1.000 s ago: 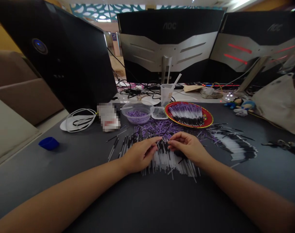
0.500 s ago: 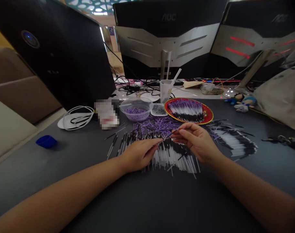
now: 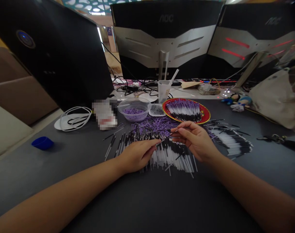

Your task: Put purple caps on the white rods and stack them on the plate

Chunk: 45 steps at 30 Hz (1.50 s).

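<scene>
Over a wide pile of slim black-and-white sticks [image 3: 171,157], my two hands are close together. My left hand [image 3: 137,155] is closed, thumb against fingers, on the pale lower end of one thin stick [image 3: 166,138]. The stick slants up to my right hand [image 3: 194,139], which pinches its dark upper end between thumb and fingertips. Just behind my hands are scattered small purple pieces [image 3: 152,123]. The fine tip of the stick is too small to make out.
A clear bowl [image 3: 120,108] of purple pieces, a small clear tray [image 3: 156,114] and a red plate [image 3: 207,118] of purple-topped sticks stand behind. More sticks [image 3: 232,140] lie at right. A blue cup-like object [image 3: 42,143] sits at left. Monitors [image 3: 166,35] line the back.
The whole view has shifted slightly to the left. Both hands keep nearly the same pose, with the thin stick still between them.
</scene>
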Motion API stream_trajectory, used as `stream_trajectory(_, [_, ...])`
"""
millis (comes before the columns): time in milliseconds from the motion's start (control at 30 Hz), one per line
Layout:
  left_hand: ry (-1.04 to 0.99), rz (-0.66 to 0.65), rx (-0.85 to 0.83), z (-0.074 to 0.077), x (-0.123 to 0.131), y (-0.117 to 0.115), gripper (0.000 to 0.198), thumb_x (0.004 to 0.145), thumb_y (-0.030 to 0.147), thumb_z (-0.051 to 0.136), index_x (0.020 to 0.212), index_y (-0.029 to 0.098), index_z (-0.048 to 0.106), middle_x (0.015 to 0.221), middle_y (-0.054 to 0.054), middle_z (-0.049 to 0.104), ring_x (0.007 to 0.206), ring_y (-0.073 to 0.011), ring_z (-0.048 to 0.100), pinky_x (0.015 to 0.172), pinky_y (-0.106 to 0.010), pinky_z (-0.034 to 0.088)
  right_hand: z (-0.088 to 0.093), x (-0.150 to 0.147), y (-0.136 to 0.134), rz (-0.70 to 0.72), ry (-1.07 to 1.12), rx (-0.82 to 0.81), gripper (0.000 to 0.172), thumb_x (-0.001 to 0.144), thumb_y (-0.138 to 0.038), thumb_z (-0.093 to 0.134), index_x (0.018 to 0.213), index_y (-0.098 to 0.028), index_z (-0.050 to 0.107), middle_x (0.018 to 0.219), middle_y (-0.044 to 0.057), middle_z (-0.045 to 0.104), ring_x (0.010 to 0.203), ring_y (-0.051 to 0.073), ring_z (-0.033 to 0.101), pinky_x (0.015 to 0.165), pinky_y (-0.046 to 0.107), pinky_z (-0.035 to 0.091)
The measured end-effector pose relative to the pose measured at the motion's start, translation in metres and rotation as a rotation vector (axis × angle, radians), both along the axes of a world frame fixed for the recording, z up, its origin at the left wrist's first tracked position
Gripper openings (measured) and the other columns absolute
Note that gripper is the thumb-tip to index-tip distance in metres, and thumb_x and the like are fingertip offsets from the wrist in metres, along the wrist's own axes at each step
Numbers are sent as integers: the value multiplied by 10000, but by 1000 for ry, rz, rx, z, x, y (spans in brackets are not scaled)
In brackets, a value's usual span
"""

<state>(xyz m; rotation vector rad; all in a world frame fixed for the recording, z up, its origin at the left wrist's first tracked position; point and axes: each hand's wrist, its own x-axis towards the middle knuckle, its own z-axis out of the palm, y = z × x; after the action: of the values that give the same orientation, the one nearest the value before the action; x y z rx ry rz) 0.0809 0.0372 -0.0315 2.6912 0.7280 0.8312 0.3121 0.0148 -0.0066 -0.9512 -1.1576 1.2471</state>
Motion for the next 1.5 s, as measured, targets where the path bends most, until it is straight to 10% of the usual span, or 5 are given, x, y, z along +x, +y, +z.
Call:
stream_trajectory(300, [0,-10,6,-1,1,0,468,919,219,425,1376,210,327,974,-44,689,743,-129,655,660,-232,514,-9,-8,-2,208,-143,-44,296,749,-293,680,1023,-232,586,995,51,675,818,175,672,684,317,550])
stream_trajectory(733, [-384,294,-213,-1,2,15,127,827,237,561,904,166,634,1022,-69,648,889,-161,614,688,-262,525,-2,8,7,-307,-250,166,177,746,-337,678,814,-176,645,710,22,672,577,120,627,581,273,531])
stream_trajectory(1033, [-917,298,-729,4,4,25,208,770,284,629,886,135,541,914,-62,642,730,-144,645,672,-323,572,-6,-4,-7,47,-607,161,158,760,-258,634,901,-186,634,765,24,668,677,135,626,626,266,504])
stream_trajectory(1500, [-436,136,-405,12,14,-14,196,823,240,591,1003,198,657,893,-31,692,802,-135,646,744,-257,530,-1,-30,-27,219,-773,150,148,821,-319,555,852,-200,636,611,-12,620,548,117,561,505,227,396])
